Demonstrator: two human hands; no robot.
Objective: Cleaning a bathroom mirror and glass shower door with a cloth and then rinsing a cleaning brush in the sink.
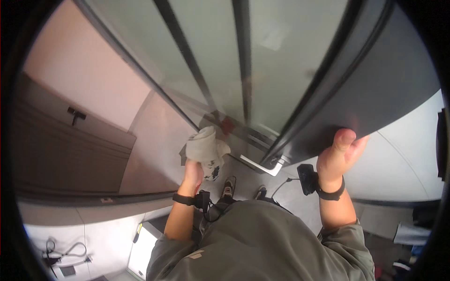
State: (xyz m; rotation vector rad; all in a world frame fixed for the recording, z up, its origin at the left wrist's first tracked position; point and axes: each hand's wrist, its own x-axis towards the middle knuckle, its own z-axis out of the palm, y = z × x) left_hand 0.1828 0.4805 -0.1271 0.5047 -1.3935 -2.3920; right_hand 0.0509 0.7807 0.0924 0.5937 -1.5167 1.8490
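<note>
My left hand [193, 175] is shut on a bunched, light grey cloth [203, 145] with a dark pattern on its lower part. Before me stands a glass door [281, 63] with dark bars and a wide dark frame; the cloth is beside its lower glass as seen here. On the frame is a silver lever handle [262, 166]. My right hand [341, 152] rests at the outer edge of the dark door frame, thumb up and some fingers hidden behind the edge. Both wrists wear black straps with small devices.
A dark brown panel or cabinet [66, 140] with a black fitting [76, 115] stands at the left. Black cables [66, 251] lie on a light surface at the lower left. My shoes [228, 187] are on a grey floor. Folded items [411, 234] are at the lower right.
</note>
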